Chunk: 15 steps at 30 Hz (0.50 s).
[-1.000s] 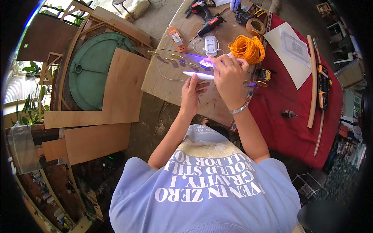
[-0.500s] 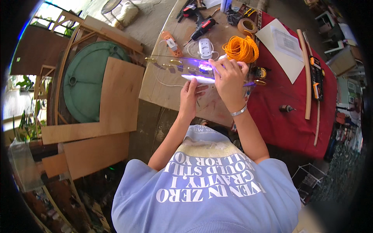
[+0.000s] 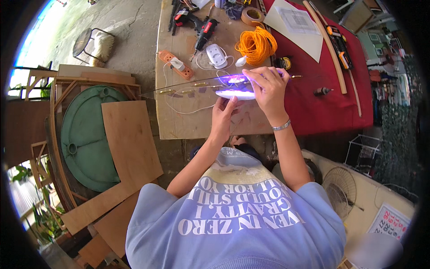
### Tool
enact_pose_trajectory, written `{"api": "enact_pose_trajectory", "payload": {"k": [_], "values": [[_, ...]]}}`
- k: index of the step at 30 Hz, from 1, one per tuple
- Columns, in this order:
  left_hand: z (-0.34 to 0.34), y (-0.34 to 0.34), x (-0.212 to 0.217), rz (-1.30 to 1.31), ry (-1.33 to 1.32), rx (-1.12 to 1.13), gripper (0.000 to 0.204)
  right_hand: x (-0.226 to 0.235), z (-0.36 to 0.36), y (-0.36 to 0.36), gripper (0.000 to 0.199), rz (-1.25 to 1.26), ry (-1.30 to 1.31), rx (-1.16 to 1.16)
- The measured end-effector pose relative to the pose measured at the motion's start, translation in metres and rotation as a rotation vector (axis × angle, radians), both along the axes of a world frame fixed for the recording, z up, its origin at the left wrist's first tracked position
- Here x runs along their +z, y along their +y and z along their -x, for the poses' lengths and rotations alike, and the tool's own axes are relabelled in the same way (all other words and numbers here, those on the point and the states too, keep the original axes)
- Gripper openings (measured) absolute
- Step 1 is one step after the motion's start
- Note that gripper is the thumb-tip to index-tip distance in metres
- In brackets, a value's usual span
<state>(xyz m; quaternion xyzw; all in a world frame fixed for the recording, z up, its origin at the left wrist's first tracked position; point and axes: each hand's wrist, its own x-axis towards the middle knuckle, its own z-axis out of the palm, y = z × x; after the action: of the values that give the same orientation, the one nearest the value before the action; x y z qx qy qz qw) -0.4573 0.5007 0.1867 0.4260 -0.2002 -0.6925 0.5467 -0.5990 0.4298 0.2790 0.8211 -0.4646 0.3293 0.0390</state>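
Observation:
My left hand (image 3: 222, 113) grips the near edge of a clear acrylic plate (image 3: 197, 87) with small brass fittings, held level above the wooden workbench (image 3: 174, 116). A glowing white and violet light strip (image 3: 236, 94) shines at the plate's right end. My right hand (image 3: 268, 87), a silver bracelet on its wrist, curls over that lit end from above, fingers pinching it.
On the bench lie an orange power strip (image 3: 177, 64), a white device with cable (image 3: 216, 56), a coil of orange cord (image 3: 256, 45), a glue gun (image 3: 204, 28) and tape roll (image 3: 252, 16). A red cloth (image 3: 327, 103) holds paper and wooden sticks. Plywood sheets (image 3: 130, 143) and a green round lid (image 3: 83, 134) sit left.
Both hands keep hold of the clear plate and its light. The view has shifted, so the bench and hands appear lower and nearer the middle.

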Motion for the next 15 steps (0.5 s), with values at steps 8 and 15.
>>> {"api": "enact_pose_trajectory", "payload": {"k": [8, 15], "values": [[-0.012, -0.008, 0.003, 0.0, 0.064, -0.071, 0.043, 0.0, -0.009, 0.005, 0.029, -0.016, -0.001, -0.079], [-0.013, -0.01, -0.001, -0.008, 0.062, -0.091, 0.041, 0.001, -0.01, 0.004, 0.029, -0.004, 0.018, -0.095]]}}
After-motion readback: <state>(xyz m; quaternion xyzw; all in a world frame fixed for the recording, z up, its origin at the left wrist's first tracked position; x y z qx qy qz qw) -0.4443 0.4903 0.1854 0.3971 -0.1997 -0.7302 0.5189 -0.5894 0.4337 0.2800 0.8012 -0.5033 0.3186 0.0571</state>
